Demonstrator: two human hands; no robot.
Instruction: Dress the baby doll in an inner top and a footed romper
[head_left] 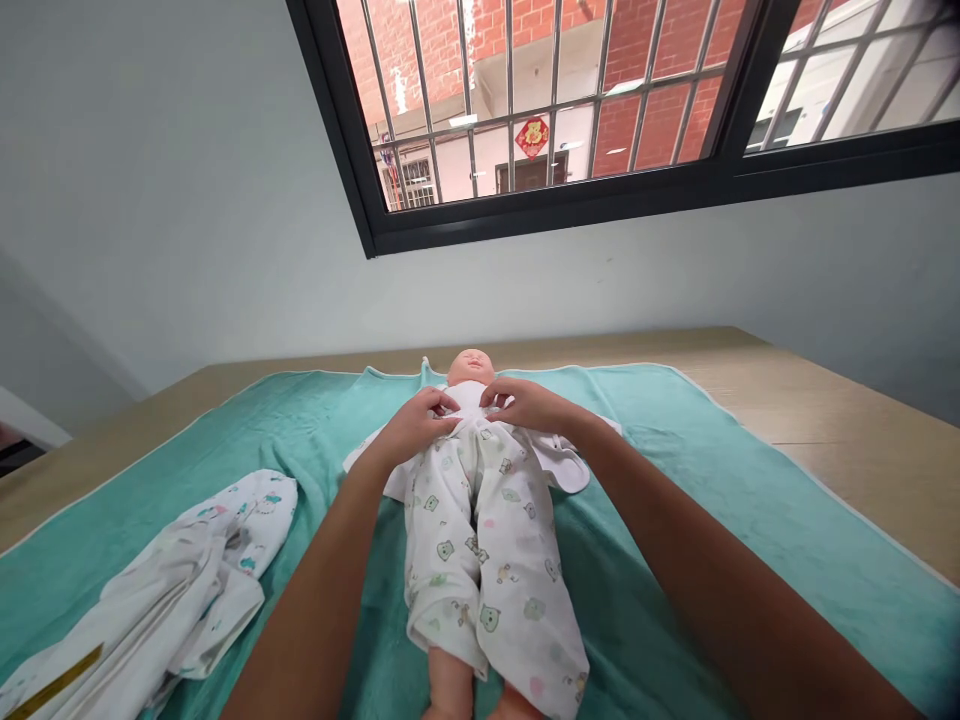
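Observation:
On its back on the teal towel lies a baby doll (470, 366), its head toward the wall and its bare feet toward me. It wears a white top (469, 396) and white baby pants (517, 560) printed with small green and pink animals. My left hand (424, 422) is at the left of the waistband, its fingers bent and closed on the fabric. At the right of the waistband my right hand (526, 405) pinches the pants with curled fingers and thumb. The top's lower sides spread out beneath both wrists.
A teal towel (315, 420) covers much of the wooden table (810, 400). At the left lies a crumpled white printed baby garment (187, 580) with a gold-brown strip (60, 683). Behind the table stand a pale wall (247, 280) and a dark-framed barred window (555, 225).

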